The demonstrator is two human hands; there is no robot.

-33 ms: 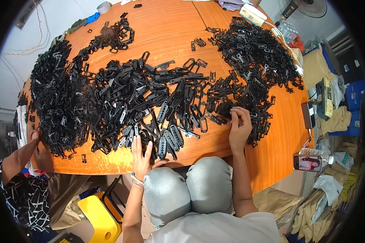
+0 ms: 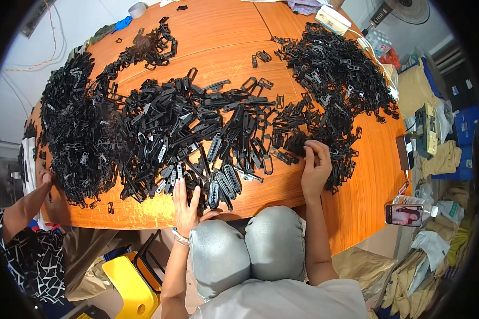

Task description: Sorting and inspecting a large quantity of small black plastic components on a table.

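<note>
My left hand [image 2: 186, 206] rests near the table's front edge, fingers stretched out and apart, fingertips touching the near side of a heap of long black plastic pieces [image 2: 165, 117]. Several ribbed grey-black strips [image 2: 228, 181] lie just right of those fingertips. My right hand [image 2: 316, 166] is at the near left side of a pile of small black plastic frames [image 2: 346, 74]. Its fingers are bent and drawn together against dark pieces [image 2: 296, 143]; what they hold, if anything, is hidden.
On the left is a tall pile of small black parts [image 2: 74, 133], with another person's hand [image 2: 47, 181] at the table edge beside it. A lit phone [image 2: 404, 214] stands at the right edge. A yellow stool [image 2: 133, 287] is below left; a fan [image 2: 404, 10] stands at back right.
</note>
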